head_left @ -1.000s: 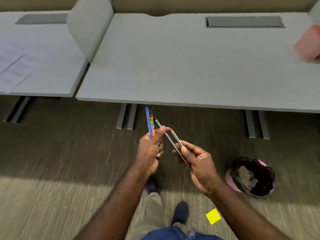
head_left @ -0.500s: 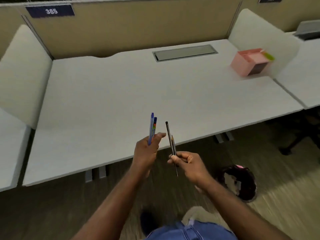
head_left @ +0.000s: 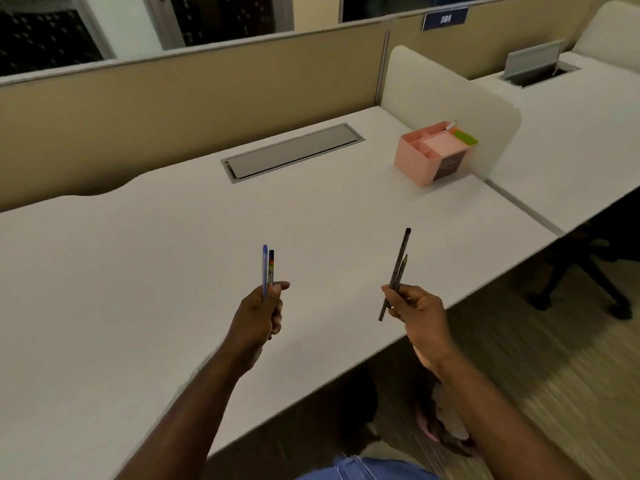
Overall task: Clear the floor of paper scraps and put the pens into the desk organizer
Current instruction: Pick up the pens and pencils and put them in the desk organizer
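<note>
The view has swung up from the carpeted floor to the worktop (head_left: 173,271), and the two hands, which a second ago were close together sorting the pens, have drawn apart and now hang over its near edge. In my judgement that means the gathering is finished for these pens and the carry to the desk organizer (head_left: 434,152) is under way. The left hand (head_left: 258,315) has its fingers curled round two slim pens held upright: a blue pen (head_left: 265,268) of clear-looking plastic and a dark pen (head_left: 271,266) with orange and green bands. The right hand (head_left: 415,306) pinches two thin dark sticks tilted a little to the right: a long dark pen (head_left: 400,258) with a blunt cap, and a shorter pencil (head_left: 402,268) with a sharpened tip. The organizer is a pink, boxy plastic caddy with open compartments on top and small drawers in front, standing at the far right corner of the smooth, matte, pale worktop, well apart from both hands. A grey metal cable hatch (head_left: 292,152) lies flush near the far edge.
</note>
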